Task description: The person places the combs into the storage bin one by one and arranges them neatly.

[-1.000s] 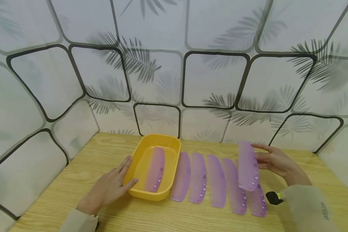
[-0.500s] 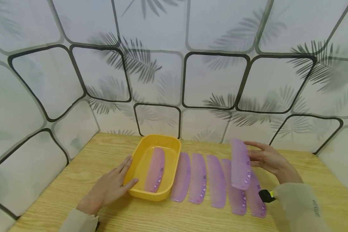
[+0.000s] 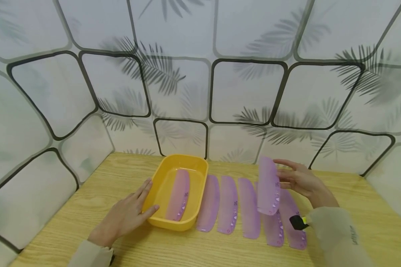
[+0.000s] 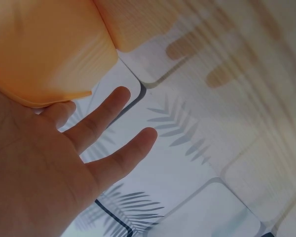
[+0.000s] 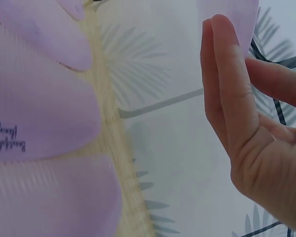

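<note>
My right hand (image 3: 302, 182) pinches a translucent purple comb (image 3: 268, 187) by its upper right edge, holding it raised over the row. In the right wrist view two fingers (image 5: 229, 64) lie against one face of it, with the thumb on the other side. My left hand (image 3: 123, 215) rests at the left side of a yellow tray (image 3: 160, 223), its thumb over the near left rim. Its fingers (image 4: 123, 153) spread fairly straight beside the tray wall in the left wrist view. One purple comb (image 3: 178, 194) lies inside the tray.
Several more purple combs (image 3: 228, 205) lie side by side on the wooden table (image 3: 200, 252), right of the tray. The held comb partly covers one of them. A patterned wall (image 3: 237, 144) rises along the table's back edge.
My right hand has carried the held comb leftward and slightly upward, from above the rightmost comb toward the middle of the row. My left hand and the tray have stayed put.
</note>
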`<state>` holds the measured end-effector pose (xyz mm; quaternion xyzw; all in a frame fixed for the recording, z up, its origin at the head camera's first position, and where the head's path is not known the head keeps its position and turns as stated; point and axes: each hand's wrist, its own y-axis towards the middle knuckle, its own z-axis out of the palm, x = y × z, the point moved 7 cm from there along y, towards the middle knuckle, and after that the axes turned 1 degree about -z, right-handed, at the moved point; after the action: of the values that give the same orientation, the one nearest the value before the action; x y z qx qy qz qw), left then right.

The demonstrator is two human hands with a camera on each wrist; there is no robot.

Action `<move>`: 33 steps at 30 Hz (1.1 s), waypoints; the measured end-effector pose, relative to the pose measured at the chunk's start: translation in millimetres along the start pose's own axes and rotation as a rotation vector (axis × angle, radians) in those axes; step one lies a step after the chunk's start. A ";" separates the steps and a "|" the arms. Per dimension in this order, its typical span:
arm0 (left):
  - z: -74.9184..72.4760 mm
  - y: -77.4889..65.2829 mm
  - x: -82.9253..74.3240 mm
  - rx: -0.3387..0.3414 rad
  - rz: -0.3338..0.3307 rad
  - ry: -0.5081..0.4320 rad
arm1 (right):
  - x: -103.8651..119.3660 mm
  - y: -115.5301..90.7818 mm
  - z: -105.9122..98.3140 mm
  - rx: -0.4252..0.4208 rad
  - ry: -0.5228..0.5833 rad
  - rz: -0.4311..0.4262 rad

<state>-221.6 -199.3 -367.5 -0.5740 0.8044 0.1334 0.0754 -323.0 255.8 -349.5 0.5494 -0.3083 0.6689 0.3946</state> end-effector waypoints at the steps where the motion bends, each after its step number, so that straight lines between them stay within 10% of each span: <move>1: 0.0 0.0 -0.1 0.000 0.000 -0.001 | 0.2 0.9 1.2 0.001 -0.002 -0.001; 33: 0.0 0.5 0.7 -0.016 0.004 0.014 | -16.8 37.7 52.5 -0.066 -0.047 0.033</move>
<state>-222.2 -199.9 -367.6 -0.5737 0.8051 0.1357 0.0650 -328.3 189.4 -354.4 0.5464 -0.3481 0.6519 0.3940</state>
